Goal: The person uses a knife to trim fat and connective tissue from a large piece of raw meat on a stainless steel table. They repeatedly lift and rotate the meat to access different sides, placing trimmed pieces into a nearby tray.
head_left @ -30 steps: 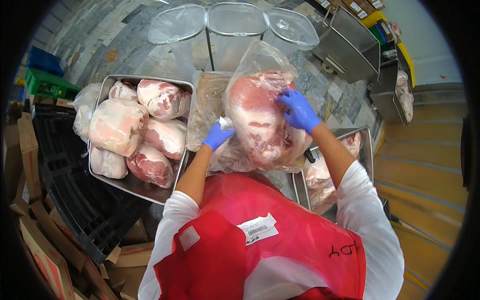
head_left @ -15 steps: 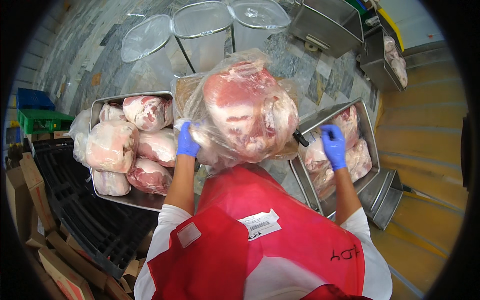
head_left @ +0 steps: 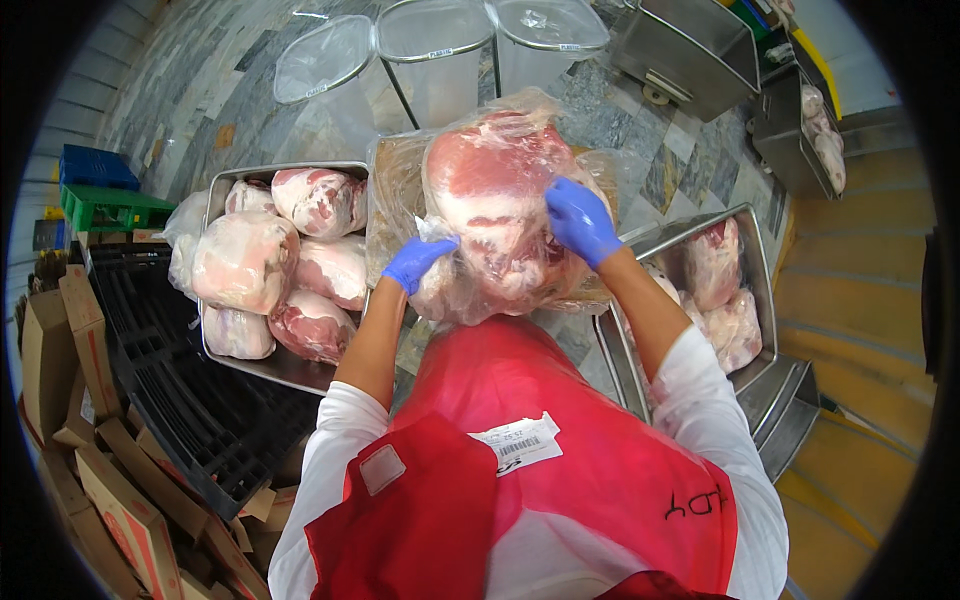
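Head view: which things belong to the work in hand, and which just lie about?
Seemingly in use:
left hand
right hand
large meat piece
clear plastic wrap
left metal tray

Seemingly just lying about:
black pallet
cardboard boxes
green pallet

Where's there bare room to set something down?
Bare floor shows left of the clear bags, and between the metal cart and right tray. Crowded: the left tray and the middle, where your left hand and right hand are on bagged meat.

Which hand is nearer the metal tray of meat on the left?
Left: the left hand is right of the tray; the right hand is farther, at the bagged meat.
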`<state>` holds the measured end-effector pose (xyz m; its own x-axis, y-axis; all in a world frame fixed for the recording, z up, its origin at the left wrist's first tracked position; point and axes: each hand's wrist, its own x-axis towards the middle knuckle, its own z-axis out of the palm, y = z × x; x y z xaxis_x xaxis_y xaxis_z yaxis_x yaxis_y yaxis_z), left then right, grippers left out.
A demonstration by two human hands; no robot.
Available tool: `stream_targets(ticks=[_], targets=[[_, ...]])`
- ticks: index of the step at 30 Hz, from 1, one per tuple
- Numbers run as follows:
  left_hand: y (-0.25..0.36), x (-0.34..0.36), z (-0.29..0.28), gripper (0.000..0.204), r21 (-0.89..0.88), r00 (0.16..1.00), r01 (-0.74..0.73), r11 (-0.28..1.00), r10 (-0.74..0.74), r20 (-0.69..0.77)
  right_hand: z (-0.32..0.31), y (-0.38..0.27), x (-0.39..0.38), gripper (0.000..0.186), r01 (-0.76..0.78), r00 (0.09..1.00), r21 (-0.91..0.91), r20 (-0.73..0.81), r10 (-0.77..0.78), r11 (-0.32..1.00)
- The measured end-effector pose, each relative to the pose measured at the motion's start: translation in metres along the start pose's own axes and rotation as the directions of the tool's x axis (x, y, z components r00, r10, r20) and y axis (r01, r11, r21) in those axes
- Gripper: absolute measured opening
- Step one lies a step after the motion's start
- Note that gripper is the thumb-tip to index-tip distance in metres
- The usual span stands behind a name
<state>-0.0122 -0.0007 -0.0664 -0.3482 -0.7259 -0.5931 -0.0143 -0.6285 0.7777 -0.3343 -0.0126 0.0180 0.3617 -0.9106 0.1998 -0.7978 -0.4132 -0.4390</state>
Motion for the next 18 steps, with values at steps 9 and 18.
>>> stream_targets(ticks=[9,18], targets=[[-0.090,0.045,-0.057,0.025,-0.863,0.985,0.037,0.503,-0.165,-0.054,-0.087,0.094,-0.203,0.012,-0.656,0.698,0.193,-0.213,0.683,0.730],[-0.040,0.050,-0.034,0.035,-0.866,0.958,-0.062,0.496,-0.214,-0.192,-0.040,0.038,-0.095,0.080,-0.628,0.722,0.426,0.006,0.692,0.651]])
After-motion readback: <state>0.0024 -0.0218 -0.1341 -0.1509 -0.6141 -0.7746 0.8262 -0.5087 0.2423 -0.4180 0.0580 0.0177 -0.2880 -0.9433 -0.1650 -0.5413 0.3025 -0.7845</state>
